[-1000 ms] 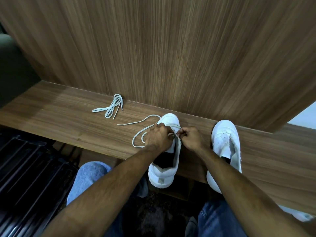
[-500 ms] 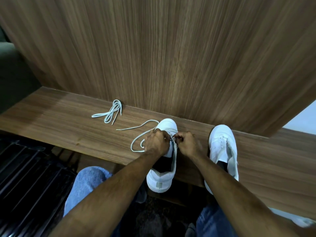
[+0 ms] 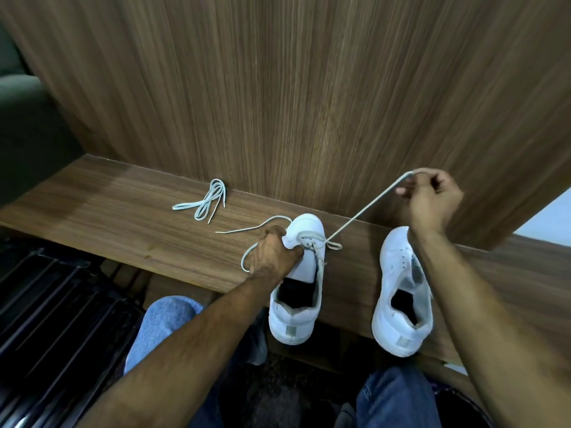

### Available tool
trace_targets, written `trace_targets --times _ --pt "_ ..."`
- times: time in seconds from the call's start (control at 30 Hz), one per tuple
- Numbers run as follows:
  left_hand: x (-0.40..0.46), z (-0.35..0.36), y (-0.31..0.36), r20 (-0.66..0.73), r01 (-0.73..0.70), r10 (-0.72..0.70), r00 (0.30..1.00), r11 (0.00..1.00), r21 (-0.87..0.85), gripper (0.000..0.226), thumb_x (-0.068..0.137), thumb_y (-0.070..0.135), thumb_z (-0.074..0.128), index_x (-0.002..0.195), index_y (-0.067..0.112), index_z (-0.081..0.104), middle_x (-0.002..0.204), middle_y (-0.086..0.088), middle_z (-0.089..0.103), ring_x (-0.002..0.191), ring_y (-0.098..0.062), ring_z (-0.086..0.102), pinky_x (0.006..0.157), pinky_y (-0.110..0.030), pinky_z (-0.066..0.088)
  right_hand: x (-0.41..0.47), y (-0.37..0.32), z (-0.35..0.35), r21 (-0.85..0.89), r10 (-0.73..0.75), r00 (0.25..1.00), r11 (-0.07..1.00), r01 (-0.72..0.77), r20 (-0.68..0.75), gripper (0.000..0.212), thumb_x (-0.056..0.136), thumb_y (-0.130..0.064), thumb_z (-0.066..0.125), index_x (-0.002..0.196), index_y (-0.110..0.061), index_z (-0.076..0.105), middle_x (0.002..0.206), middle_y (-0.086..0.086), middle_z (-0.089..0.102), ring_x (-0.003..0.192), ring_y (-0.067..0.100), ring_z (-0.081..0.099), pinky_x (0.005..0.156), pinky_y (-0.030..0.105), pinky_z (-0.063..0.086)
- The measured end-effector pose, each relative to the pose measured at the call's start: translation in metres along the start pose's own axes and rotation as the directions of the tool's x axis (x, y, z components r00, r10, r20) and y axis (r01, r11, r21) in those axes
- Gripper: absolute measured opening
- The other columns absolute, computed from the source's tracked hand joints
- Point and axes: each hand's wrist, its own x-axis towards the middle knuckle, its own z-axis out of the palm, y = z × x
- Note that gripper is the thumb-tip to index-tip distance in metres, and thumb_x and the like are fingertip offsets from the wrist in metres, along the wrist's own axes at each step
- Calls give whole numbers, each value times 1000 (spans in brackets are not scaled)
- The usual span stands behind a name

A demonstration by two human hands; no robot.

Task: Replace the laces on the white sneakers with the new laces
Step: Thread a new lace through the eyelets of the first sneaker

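Two white sneakers stand on a wooden ledge [image 3: 123, 217], toes toward the wall. My left hand [image 3: 272, 251] grips the left sneaker [image 3: 301, 273] over its forefoot. A white lace [image 3: 367, 210] runs taut from that shoe's lower eyelets up and to the right. My right hand [image 3: 428, 196] pinches its far end, raised in front of the wall panel. The lace's other end [image 3: 253, 228] trails loose on the ledge left of the shoe. The right sneaker [image 3: 398, 291] has no lace. A bundled spare lace [image 3: 205, 202] lies farther left on the ledge.
A vertical wood-grain wall panel [image 3: 309, 88] rises right behind the ledge. Both sneakers' heels overhang the ledge's front edge. My knees in blue jeans [image 3: 167, 322] are below. A black slatted surface [image 3: 46, 319] is at the lower left.
My right hand left the eyelets and rose up and to the right, drawing the lace out taut. My left hand shifted to hold the left sneaker's forefoot.
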Motion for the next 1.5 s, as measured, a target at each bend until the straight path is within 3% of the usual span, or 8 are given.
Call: trace_targets --times 0.17,0.33,0.6,0.73,0.83,1.1,1.2,1.5 --pt "-2 0 4 35 23 -29 999 990 141 32 80 46 57 93 20 71 100 -10 69 96 -34 63 82 -36 52 -32 38 -7 -682 91 940 711 170 329 41 83 -11 59 122 -23 58 118 6 59 105 29 60 88 39 49" --pt "4 -4 5 73 -42 28 997 977 207 27 84 37 54 98 21 70 110 -15 66 104 -37 60 82 -36 47 -91 71 16 -637 210 675 604 480 707 37 89 -19 58 126 -24 60 128 4 55 117 27 55 95 36 43" --pt "7 -4 5 83 -41 22 996 970 239 29 80 36 57 99 18 70 106 -14 68 101 -35 62 76 -33 46 -86 72 32 -706 310 756 654 270 576 20 86 -12 52 74 -25 61 92 4 71 89 26 64 76 31 49" --pt "7 -4 4 87 -58 38 995 968 246 28 82 36 56 100 20 71 108 -13 68 103 -35 61 78 -34 46 -49 38 23 -263 184 926 960 -97 330 36 83 7 47 71 -25 56 63 -5 65 67 22 62 68 32 47" --pt "6 -5 4 88 -60 40 995 968 245 27 82 35 57 100 21 71 108 -13 68 103 -35 62 77 -33 45 -20 9 8 -79 19 983 997 -5 182 31 86 4 48 75 -24 53 51 -7 60 56 15 61 66 31 49" --pt "4 -5 5 80 -49 29 996 963 263 29 83 35 55 101 18 70 110 -15 67 104 -36 61 81 -35 47 -80 78 14 -587 271 668 750 305 693 12 88 -22 60 90 -29 70 95 -1 73 91 21 67 84 39 53" --pt "4 -3 6 75 -34 14 997 962 271 32 83 36 55 106 17 67 114 -15 65 108 -37 59 85 -37 47 -102 84 21 -669 266 690 616 415 673 17 90 -22 54 90 -21 70 100 6 72 96 30 65 78 37 52" --pt "2 1 4 73 -51 32 997 960 275 28 84 36 55 100 18 69 108 -13 67 102 -36 62 79 -35 47 -66 27 24 -132 402 838 915 -381 368 29 89 5 51 70 -12 63 55 -1 64 58 10 60 66 25 50"
